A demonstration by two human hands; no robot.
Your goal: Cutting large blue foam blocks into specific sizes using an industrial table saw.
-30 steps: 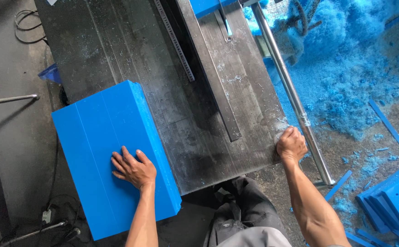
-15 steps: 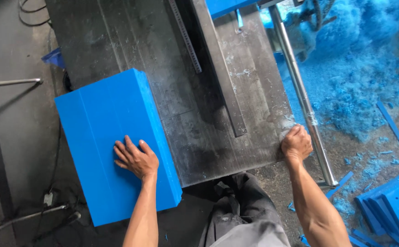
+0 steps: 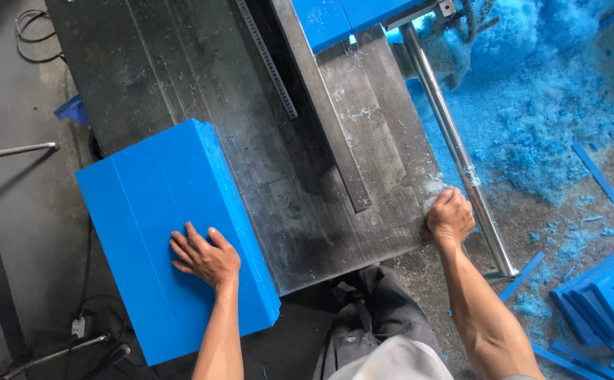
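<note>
The left hand lies flat and spread, fingers wide, on top of the blue block, holding nothing. The block rests on the left edge of the steel table, overhanging it. The right hand is curled over the table's right near corner, beside the steel bar. Right of the table, blue shavings cover the floor, with blue offcuts nearby.

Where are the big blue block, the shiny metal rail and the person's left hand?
big blue block (image 3: pixel 145 211), head view, bare top face.
shiny metal rail (image 3: pixel 447 127), head view, mid-length.
left hand (image 3: pixel 205 257), head view, back of hand.
</note>
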